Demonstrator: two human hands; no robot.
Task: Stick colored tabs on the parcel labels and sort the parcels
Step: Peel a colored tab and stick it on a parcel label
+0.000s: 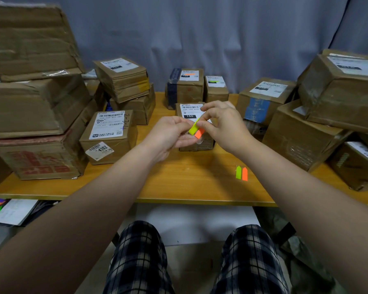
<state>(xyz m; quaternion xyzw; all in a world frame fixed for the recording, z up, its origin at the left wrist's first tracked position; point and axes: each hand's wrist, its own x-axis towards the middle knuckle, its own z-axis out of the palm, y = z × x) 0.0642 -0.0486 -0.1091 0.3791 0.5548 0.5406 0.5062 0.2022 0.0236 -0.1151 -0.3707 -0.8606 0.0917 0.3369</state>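
Yellow tab (pixel 193 129), half raised from the strip (pixel 199 133), sat pinched by fingers of the right hand (pixel 223 125), while fingers of the left hand (pixel 170 134) gripped the strip close by the parcel (pixel 208 143) marked 150 on the worktop (pixel 189 179). Peeling slowly by the tip should keep its adhesive clean.

Both bare forearms reach forward and meet just in front of the parcel marked 150 (pixel 188 110). The left hand (pixel 170 134), toward the parcel's left side, lies palm-up with fingers curled round a strip of tabs (pixel 199 133). The right hand (pixel 223 126), toward its right, pinches the yellow tab (pixel 193 129) between thumb and forefinger.
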